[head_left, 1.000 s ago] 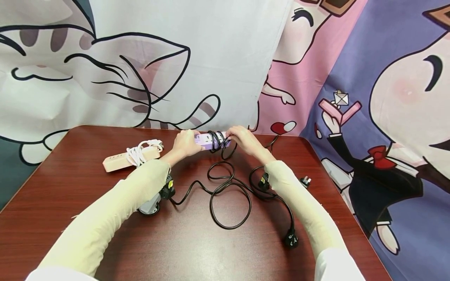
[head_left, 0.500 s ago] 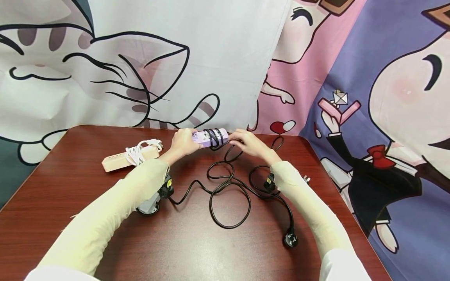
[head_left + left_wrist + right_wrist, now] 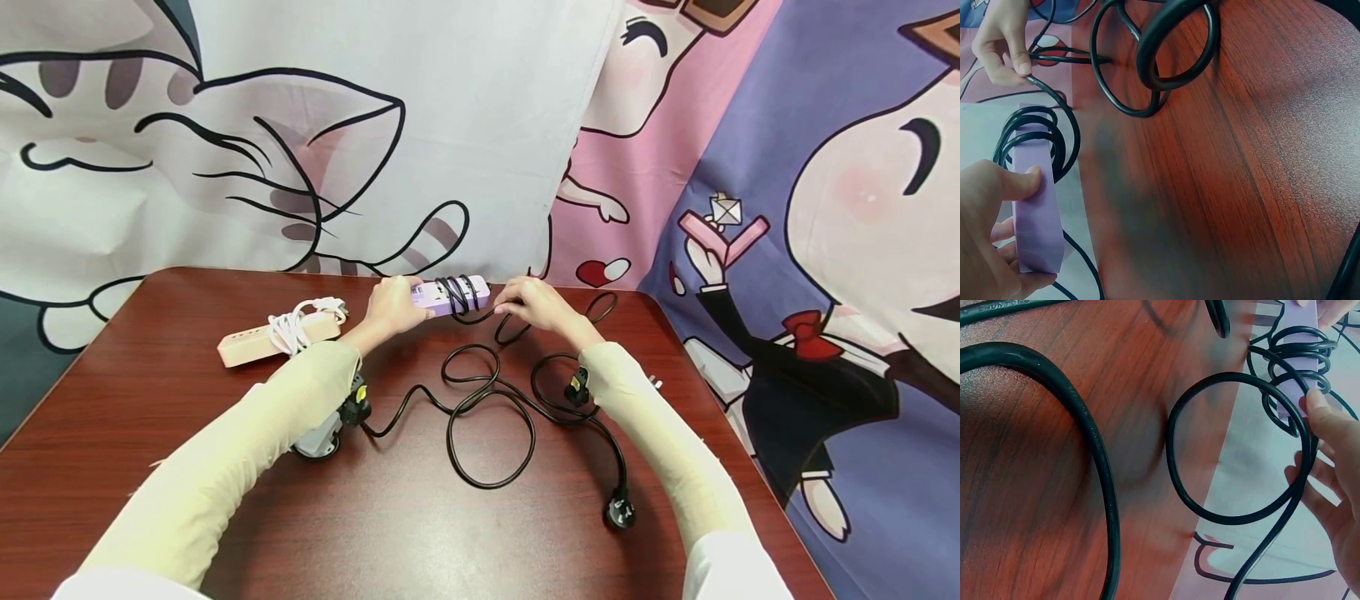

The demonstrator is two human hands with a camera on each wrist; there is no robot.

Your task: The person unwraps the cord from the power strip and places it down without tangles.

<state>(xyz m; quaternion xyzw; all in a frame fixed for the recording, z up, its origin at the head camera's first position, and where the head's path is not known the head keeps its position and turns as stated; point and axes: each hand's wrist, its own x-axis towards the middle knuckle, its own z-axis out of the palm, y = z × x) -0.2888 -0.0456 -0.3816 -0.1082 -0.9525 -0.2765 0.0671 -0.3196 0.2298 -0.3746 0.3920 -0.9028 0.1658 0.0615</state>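
Note:
In the head view my left hand [image 3: 392, 304] grips one end of a purple power strip [image 3: 429, 302] near the table's far edge. Thumb and fingers clasp the purple strip [image 3: 1038, 212] from both sides in the left wrist view. Several turns of black cord [image 3: 1034, 136] are wound around its other end. To the right, my right hand [image 3: 538, 302] pinches this cord between thumb and index finger, apart from the strip. A loose loop of the cord [image 3: 1171, 444] hangs below the right hand [image 3: 1341, 447] in the right wrist view.
A beige power strip [image 3: 251, 347] wrapped with white cord [image 3: 288, 335] lies at the left. A grey item [image 3: 321, 438] and a black socket piece [image 3: 356, 407] sit under my left forearm. Looped black cable [image 3: 492, 486] runs across the table to a black plug [image 3: 620, 511].
My right hand has moved from the strip's end to the right, drawing the cord out from it. The left hand still holds the strip, which has shifted slightly left.

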